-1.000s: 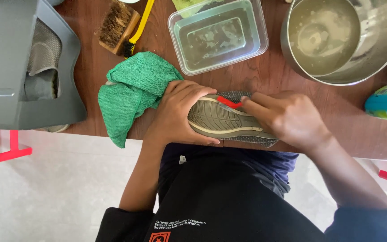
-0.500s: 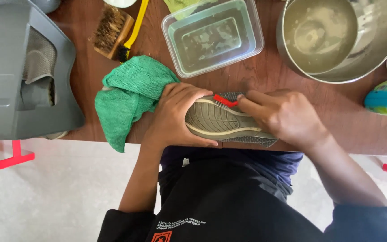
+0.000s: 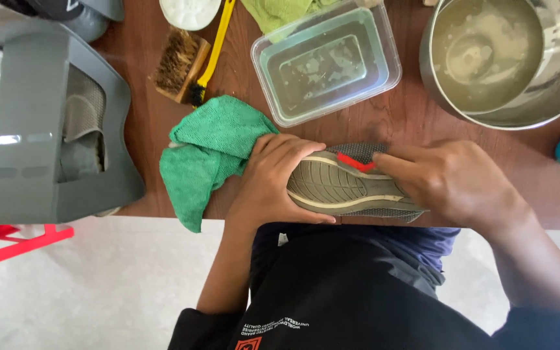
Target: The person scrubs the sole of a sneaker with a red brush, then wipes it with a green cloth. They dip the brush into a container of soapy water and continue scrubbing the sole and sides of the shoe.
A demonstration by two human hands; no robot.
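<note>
A grey shoe (image 3: 341, 188) with a ribbed sole and a red mark lies on its side at the near edge of the brown table (image 3: 384, 123). My left hand (image 3: 273, 181) is wrapped around its toe end, the sole facing me. My right hand (image 3: 452, 181) grips the heel end, fingers curled over the upper near the red mark. A green cloth (image 3: 209, 152) lies bunched on the table, touching my left hand's knuckles.
A clear plastic tub (image 3: 325, 61) of water and a steel bowl (image 3: 520, 65) of cloudy water stand behind the shoe. A wooden scrub brush (image 3: 179, 65) and a yellow-handled brush (image 3: 212, 48) lie at the back left. A grey stand (image 3: 46, 129) holds another shoe at the left.
Both hands and the shoe keep the same hold. The view has shifted slightly, so the table things sit a little further right and down in frame.
</note>
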